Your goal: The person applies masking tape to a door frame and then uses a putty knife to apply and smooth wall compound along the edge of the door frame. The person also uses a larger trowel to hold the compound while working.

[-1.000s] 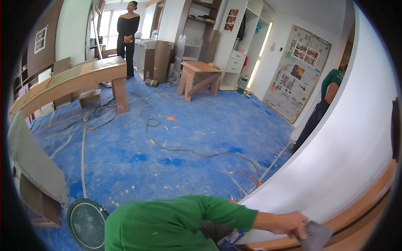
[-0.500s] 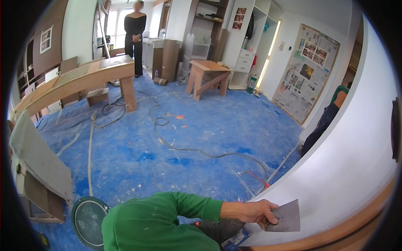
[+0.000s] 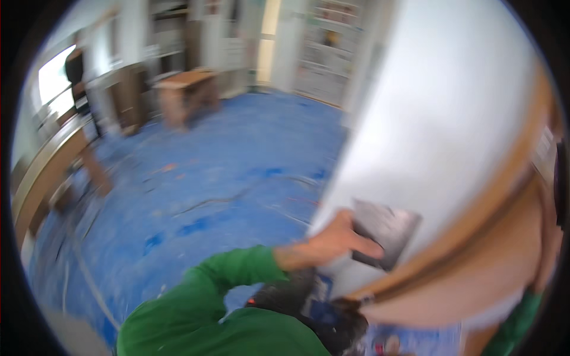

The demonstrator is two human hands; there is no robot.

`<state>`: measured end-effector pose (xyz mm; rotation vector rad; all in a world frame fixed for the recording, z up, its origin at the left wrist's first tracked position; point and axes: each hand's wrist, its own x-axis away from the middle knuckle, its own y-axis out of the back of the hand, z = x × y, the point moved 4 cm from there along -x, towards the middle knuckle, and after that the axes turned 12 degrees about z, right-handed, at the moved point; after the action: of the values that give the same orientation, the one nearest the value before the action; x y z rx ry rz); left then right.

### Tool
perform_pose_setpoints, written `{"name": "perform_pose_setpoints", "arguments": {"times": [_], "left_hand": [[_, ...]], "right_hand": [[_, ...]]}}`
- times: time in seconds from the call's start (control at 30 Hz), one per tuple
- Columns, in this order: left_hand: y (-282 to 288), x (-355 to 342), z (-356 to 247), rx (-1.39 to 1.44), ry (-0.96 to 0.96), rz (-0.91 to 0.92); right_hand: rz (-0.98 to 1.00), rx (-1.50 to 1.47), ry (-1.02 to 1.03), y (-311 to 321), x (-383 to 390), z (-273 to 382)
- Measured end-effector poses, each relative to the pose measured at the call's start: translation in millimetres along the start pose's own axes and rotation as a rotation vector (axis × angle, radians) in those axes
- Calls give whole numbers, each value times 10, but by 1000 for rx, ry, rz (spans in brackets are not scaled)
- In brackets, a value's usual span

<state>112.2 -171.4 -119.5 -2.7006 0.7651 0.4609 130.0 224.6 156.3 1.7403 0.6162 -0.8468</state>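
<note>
The left hand [image 3: 332, 237] pinches 1 grey, flat scraper [image 3: 395, 228] over the lower white panel [image 3: 439, 118]. Its free edge faces the panel's wooden border [image 3: 482, 219]; near-square, its long axis is unclear. Beyond that border, the right forearm [image 3: 542, 270] ends blurred: I cannot tell the right hand's grip. Left of the panel, 1 cable [image 3: 225, 199] crosses blue floor sheeting [image 3: 249, 136].

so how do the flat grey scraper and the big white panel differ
The flat grey squarish scraper is darker than the broad white panel. The scraper is far smaller than the panel. The left hand grips the scraper; the panel rises behind it. Both look flat.
</note>
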Motion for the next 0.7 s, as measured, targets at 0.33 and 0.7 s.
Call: {"name": "perform_pose_setpoints", "arguments": {"times": [0.33, 0.7], "left_hand": [[-1056, -1070, -627, -106, -651, 89], [-1680, -2048, -931, -489, -630, 12]], "right_hand": [[-7, -124, 69, 336, 89, 414], [123, -115, 13, 545, 85, 388]]}}
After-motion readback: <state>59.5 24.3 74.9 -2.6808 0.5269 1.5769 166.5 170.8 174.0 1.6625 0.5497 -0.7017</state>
